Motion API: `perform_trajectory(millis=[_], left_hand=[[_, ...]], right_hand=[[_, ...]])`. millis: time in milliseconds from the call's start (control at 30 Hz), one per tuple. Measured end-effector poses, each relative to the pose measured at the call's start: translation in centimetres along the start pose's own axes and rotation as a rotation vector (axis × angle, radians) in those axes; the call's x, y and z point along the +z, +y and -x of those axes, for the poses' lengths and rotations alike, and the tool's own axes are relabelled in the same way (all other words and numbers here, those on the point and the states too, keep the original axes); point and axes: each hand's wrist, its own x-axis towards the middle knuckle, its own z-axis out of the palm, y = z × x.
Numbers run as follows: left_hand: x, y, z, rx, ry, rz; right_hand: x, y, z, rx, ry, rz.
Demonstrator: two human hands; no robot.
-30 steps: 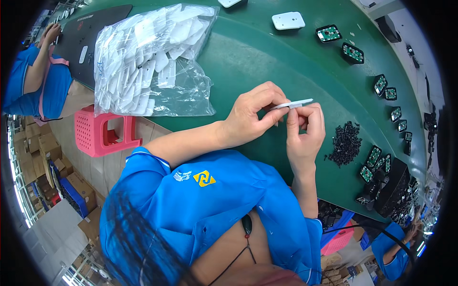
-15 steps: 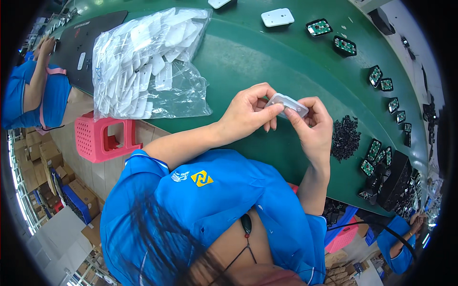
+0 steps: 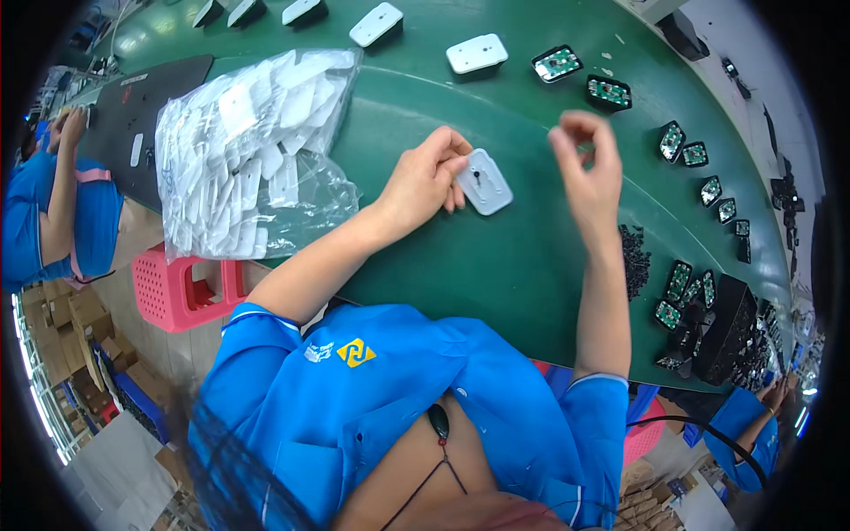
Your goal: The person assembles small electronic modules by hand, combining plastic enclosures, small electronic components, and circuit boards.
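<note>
My left hand (image 3: 427, 175) pinches a white plastic cover (image 3: 496, 189) by its left edge, just above the table. The cover's recessed inner side faces up, and a small black part sits in it near the middle. My right hand (image 3: 591, 177) is raised off to the right, apart from the cover, slightly blurred. Its thumb and fingers are curved with a gap between them, and nothing shows in them. Beyond it stand a black housing with a green circuit board (image 3: 609, 91) and another such housing (image 3: 558, 64). A white-topped housing (image 3: 477, 55) lies farther left.
A clear bag of white covers (image 3: 257, 150) lies on the left of the green table (image 3: 425, 274). Small black parts (image 3: 636, 261) are heaped at the right, near several board-filled housings (image 3: 678, 281). A pink stool (image 3: 164, 292) and a co-worker (image 3: 53, 212) are at the left.
My right hand has let go of the cover and moved up and right. The cover, in my left hand, has shifted left and turned, showing its inner side. The view has shifted too.
</note>
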Motion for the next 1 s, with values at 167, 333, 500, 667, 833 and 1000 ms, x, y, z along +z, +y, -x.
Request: perform_trajectory(millis=[167,333,500,667,833,1000], left_hand=[[0.6,-0.4,-2.5,0.333,0.060,-0.657],[2.3,0.0,-1.6,0.337,0.039,-0.887],[3.2,-0.1,0.2,0.505,0.166,-0.957],[3.5,-0.9,0.7,0.484,0.170,-1.043],[3.6,-1.0,0.7,0.525,0.159,-1.019],[1.6,-1.2,0.1,0.694,0.013,-0.961]], right_hand=[[1.0,5.0,-9.3,-0.545,0.032,0.606],[2.6,7.5,-11.2,-0.561,-0.053,0.710],[0.2,5.5,-6.9,-0.288,0.050,0.294],[-3.4,2.2,0.3,0.102,-0.227,-0.120],[-4.5,2.6,4.1,0.039,-0.197,0.264],[-4.4,1.6,6.2,-0.081,-0.118,0.447]])
